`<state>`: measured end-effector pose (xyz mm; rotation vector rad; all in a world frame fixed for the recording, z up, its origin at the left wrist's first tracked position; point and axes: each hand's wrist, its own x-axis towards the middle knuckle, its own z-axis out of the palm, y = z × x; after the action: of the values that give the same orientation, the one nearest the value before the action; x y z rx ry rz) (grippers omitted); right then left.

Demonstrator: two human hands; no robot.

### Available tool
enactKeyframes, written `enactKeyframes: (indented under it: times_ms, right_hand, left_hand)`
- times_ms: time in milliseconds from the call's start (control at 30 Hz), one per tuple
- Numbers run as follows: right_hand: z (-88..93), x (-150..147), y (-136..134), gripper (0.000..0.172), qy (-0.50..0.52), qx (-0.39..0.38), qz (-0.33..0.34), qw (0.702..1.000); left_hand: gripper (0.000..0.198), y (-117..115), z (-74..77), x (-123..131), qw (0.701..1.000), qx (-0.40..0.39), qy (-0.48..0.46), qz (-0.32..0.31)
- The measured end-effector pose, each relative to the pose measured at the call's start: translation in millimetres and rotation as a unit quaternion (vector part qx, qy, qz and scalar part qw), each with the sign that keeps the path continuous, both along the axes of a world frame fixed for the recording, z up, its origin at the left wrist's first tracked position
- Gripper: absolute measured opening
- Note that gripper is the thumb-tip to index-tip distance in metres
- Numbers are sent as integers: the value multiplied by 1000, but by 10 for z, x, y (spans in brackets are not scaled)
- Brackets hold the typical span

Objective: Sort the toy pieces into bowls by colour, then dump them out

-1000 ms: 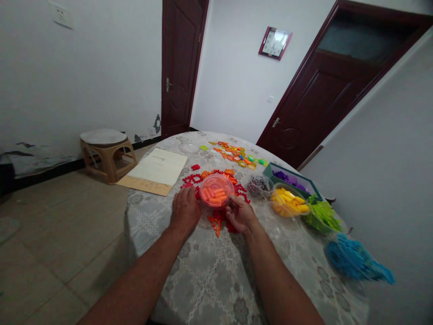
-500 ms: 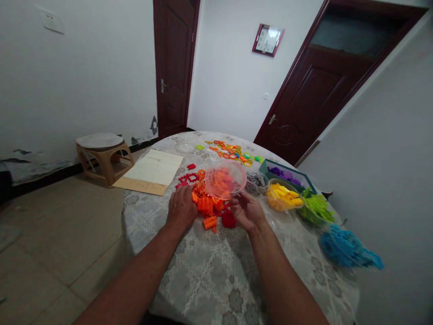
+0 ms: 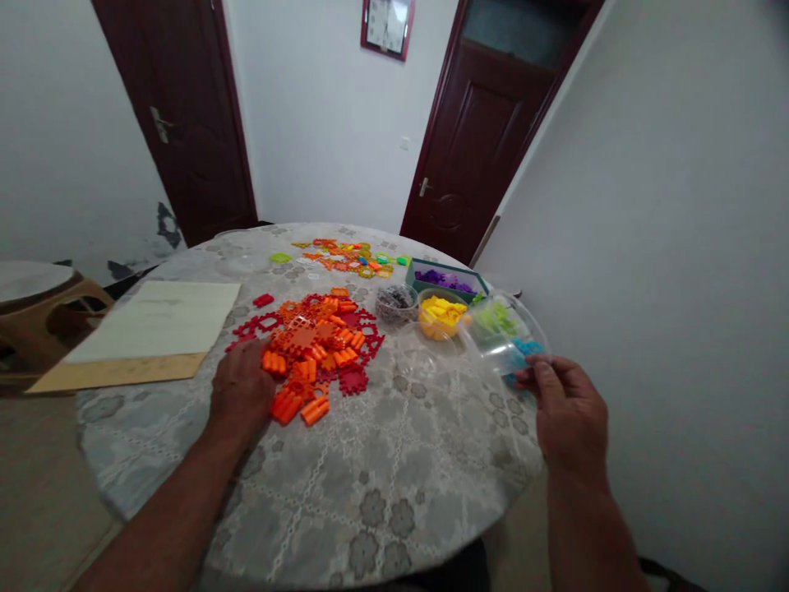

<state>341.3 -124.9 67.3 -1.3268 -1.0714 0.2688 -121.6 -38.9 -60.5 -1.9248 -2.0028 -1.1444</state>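
Note:
My left hand rests on the table against the left side of a heap of orange and red plastic building pieces. Its fingers are loosely curved along the heap, the tips partly hidden, and I see nothing gripped in it. On the right, my right hand pinches the rim of a clear round plastic container, raised and tilted. Through its wall show green pieces and blue pieces. A single red piece lies apart, beyond the heap.
Bowls of grey pieces and yellow pieces stand right of the heap, near a box of purple pieces. Mixed pieces lie at the back. A paper sheet lies left; a stool stands beyond the table.
My right hand has carried the clear container from above the orange heap out to the right. My left hand stays beside the heap. The view has turned right.

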Motion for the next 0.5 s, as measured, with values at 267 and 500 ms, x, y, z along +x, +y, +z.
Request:
enactKeyframes:
  times_ms: [267, 500]
  right_hand:
    - [-548, 312, -82, 23, -379, -5, -64, 923]
    - [-807, 277, 303, 23, -391, -18, -37, 919]
  left_hand:
    - [50, 4, 78, -7, 1000, -1, 17, -18]
    - [47, -86, 180, -2, 995, 40, 63, -62]
